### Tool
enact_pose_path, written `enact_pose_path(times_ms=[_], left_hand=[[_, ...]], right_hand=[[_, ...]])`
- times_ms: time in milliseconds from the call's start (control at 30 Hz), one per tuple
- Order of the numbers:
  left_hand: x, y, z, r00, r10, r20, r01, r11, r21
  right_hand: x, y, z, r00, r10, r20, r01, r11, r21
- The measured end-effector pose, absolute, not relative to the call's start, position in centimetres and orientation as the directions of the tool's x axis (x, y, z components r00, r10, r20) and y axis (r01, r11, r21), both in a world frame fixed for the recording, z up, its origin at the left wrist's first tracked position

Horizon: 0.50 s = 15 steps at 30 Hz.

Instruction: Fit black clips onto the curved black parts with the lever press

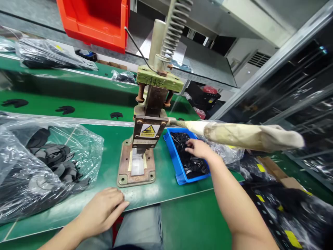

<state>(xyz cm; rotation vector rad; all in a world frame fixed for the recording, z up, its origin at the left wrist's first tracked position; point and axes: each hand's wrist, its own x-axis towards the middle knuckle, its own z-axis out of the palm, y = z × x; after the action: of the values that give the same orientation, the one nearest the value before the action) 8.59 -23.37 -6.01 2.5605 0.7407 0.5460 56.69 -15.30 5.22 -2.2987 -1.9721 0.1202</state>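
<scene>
My right hand (199, 148) reaches over a blue bin (177, 173) and touches or hovers just above the small black parts (194, 165) inside. Its thumb and index finger are apart, with nothing visible between them. Near the front edge of the green worktop, my left hand (106, 207) rests with loosely bent fingers and the thumb held away; no object shows in it. Between the hands stands a manual press (148, 130) with a warning label. On its base (124, 166) sits a pale, translucent block (137, 164).
The press's cloth-wrapped lever (241, 135) sticks out above my right forearm. A clear bag (85, 139) of dark curved pieces (58, 158) lies at left. Beyond, several black pieces (65, 110) lie on a green strip. A red bin (96, 34) sits above; bagged parts (293, 211) are at right.
</scene>
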Motion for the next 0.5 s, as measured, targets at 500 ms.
enact_pose_path(times_ms=[500], left_hand=[[8.1,-23.6,-6.5,0.745,0.611,0.267,0.432,-0.748,0.504]], right_hand=[[53.2,-21.3,5.0,0.187,0.977,-0.105,0.982,-0.183,0.042]])
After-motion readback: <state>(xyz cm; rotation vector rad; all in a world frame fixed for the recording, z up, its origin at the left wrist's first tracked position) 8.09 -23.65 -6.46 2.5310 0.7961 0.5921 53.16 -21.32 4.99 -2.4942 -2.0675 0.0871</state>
